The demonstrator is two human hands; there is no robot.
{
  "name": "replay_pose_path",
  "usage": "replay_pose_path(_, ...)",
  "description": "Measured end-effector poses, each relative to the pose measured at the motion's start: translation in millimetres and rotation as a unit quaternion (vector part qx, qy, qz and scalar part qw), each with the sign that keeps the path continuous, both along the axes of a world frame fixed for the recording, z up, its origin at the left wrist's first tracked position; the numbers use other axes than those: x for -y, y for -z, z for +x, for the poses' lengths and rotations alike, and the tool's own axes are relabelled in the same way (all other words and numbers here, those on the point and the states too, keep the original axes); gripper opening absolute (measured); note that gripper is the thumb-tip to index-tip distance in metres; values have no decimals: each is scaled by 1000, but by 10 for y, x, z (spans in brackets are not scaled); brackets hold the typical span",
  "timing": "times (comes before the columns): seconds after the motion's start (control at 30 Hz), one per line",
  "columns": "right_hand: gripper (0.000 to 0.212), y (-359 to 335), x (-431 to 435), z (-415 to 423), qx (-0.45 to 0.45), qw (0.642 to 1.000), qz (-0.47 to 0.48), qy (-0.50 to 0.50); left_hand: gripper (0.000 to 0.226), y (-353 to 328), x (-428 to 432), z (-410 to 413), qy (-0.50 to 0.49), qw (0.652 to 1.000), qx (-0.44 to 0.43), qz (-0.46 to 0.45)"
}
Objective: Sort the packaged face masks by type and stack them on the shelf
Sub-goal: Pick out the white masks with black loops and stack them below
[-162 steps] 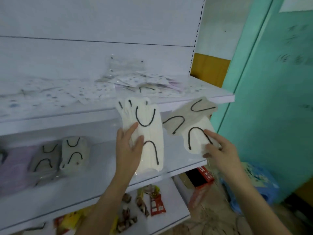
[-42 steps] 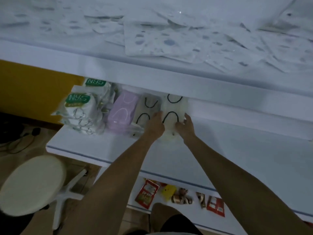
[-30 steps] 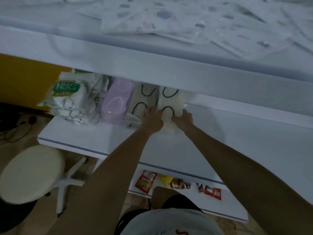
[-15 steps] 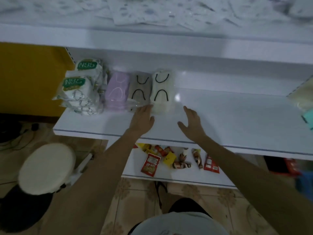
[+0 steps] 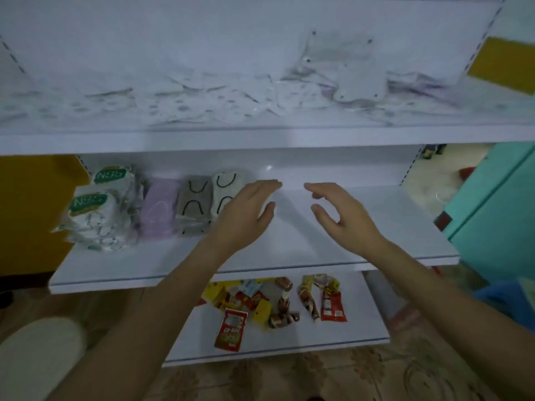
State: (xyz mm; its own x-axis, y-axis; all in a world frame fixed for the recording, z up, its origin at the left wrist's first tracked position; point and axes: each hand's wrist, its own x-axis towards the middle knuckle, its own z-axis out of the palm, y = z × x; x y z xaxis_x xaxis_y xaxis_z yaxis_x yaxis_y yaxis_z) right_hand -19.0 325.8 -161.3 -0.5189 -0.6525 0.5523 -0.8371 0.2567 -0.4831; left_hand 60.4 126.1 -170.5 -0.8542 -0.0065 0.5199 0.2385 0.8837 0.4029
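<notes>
On the middle shelf [image 5: 362,233] stand sorted stacks in a row: N95 packs [image 5: 95,209] at the left, a purple stack [image 5: 159,211], a grey stack with black loops [image 5: 194,204] and a cream stack with black loops [image 5: 224,186]. My left hand [image 5: 246,211] hovers open in front of the cream stack, covering its right part. My right hand [image 5: 337,211] hovers open over bare shelf, fingers loosely bent, holding nothing. Loose patterned mask packets [image 5: 202,107] lie scattered across the top shelf, blurred.
The lower shelf [image 5: 362,322] holds several snack packets [image 5: 269,305]. A round cream stool [image 5: 37,360] stands at the bottom left. A teal wall or door [image 5: 498,212] is at the right, yellow wall at the left.
Both hands have let go of the cream stack and pulled back and upward, now empty. The view has tilted up, bringing the top shelf's scattered packets into sight.
</notes>
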Motion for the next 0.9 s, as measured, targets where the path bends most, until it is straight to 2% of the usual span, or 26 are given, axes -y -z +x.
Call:
replay_pose_path(0.13, 35, -633, -332, -383, -65, 995, -74, 24, 40, -622, -369, -389, 48, 993, -99, -45)
replay_pose_path(0.3, 33, -1276, -954, -1228, -86, 992, -78, 57, 41, -1270, -707, -1132, 56, 992, -96, -67)
replay_pose_path(0.4, 31, -1540, -1292, -1765, -49, 994, -33, 96, 35, -1517, -807, -1638, 16, 997, -50, -65)
replay_pose_path(0.5, 31, -1681, -1416, -2209, 7, 994, -8, 107, 40, -1657, -852, -2092, -64, 994, 59, -66)
replay_pose_path(0.63, 32, -1750, -1244, -2610, 25, 995, 32, 86, 70, -1675, -938, -2489, -149, 973, 170, -53)
replay_pose_path(0.73, 33, -1759, -1008, -2784, 32, 997, 36, 66, 92, -1596, -1046, -2710, -186, 955, 217, -79)
replay_pose_path(0.8, 33, -1753, -875, -2865, 45, 997, 28, 63, 85, -1547, -1074, -2804, -191, 952, 220, -91)
replay_pose_path(0.9, 34, -1763, -747, -2939, 57, 996, 14, 60, 63, -1570, -1034, -2785, -168, 965, 197, -38)
